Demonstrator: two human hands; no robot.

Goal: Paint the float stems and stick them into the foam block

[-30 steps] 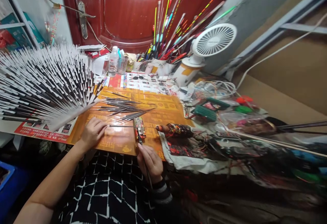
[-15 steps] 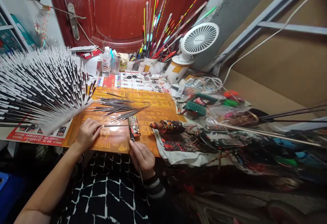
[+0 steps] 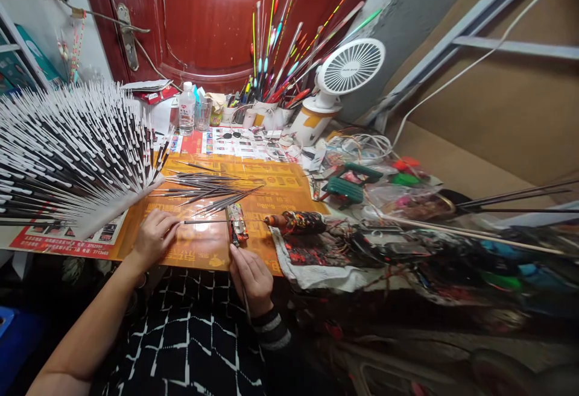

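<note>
Pinching a thin rod [image 3: 205, 222] with our left hand [image 3: 154, 234], a slim tool [image 3: 234, 240] in our closed right hand [image 3: 254, 276]; the rod seems light, brittle, best held where thickest.

A glossy red door [image 3: 199, 40] fills the middle of the background, a metal lever handle [image 3: 129, 40] at its left side and a bright reflection on its upper panel; a pale wall [image 3: 96, 46] flanks it on the left, a rough grey wall [image 3: 420, 16] on the right; farther right, grey metal bars [image 3: 520, 48] stand before brown panels [image 3: 534, 106], a white cable [image 3: 484, 54] looping down across them; light gleams on the amber-covered tabletop [image 3: 289, 194]; below, deep shadow hides most of the floor, and a blue container [image 3: 18, 354] sits at lower left.
</note>
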